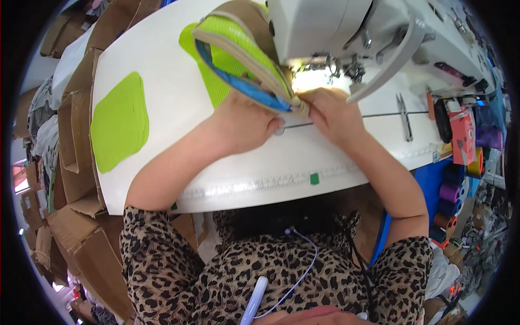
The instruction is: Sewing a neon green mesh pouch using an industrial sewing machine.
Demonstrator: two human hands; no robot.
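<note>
A lime-green and tan sewn fabric piece (238, 32), curved like a pouch with a blue lining, stands on the white table against the sewing machine (325, 27). My left hand (244, 122) is closed on its lower edge, the fingers partly hidden beneath the fabric and the thumb pointing right. With bent fingers, my right hand (335, 111) grips the tan end of the piece, just in front of the lit needle area. Both hands are close together. The fabric and the right hand hide the exact stitching spot.
A stack of flat lime-green fabric pieces (120, 123) lies on the left of the table. Thread snips (404, 116) rest at the right. A ruler strip (260, 181) runs along the front edge. Cardboard boxes (81, 244) border the left; thread spools (449, 192) stand at the right.
</note>
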